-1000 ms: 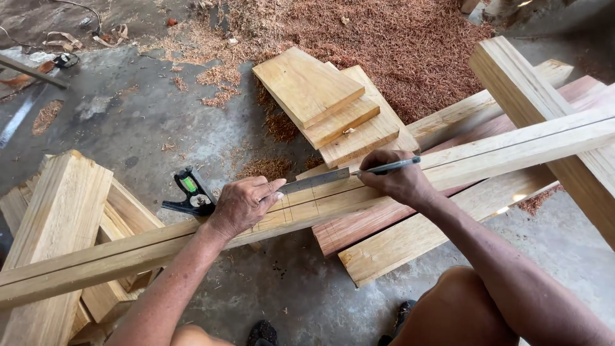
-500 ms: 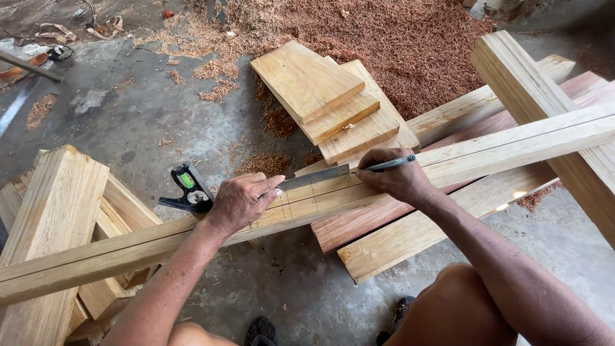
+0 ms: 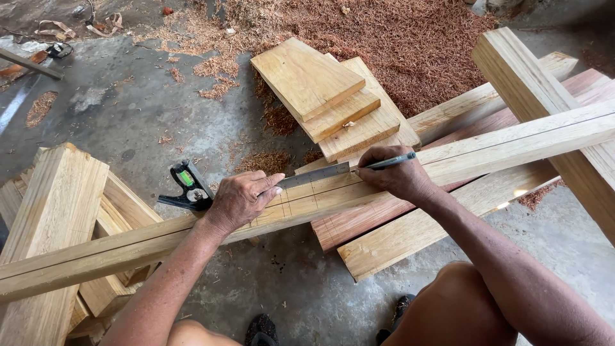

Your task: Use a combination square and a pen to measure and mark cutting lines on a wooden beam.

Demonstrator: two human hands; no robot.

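Two long pale wooden beams (image 3: 512,144) lie side by side and run from lower left to upper right, resting on timber stacks. My left hand (image 3: 240,202) presses a combination square (image 3: 192,191) against them; its steel blade (image 3: 317,175) lies along the top face, and its black head with a green level vial hangs off the far side. My right hand (image 3: 397,176) grips a grey pen (image 3: 387,163) with its tip at the end of the blade. Short pencil lines cross the beams between my hands.
A stack of short boards (image 3: 327,99) lies on the concrete floor beyond the beams, amid reddish sawdust (image 3: 410,45). Thick timbers (image 3: 54,211) support the beams at left. Reddish and pale planks (image 3: 410,230) lie underneath at right. My knees are below.
The view has shifted slightly. Both hands stay in place on the beams, the pen tip still at the blade's end.
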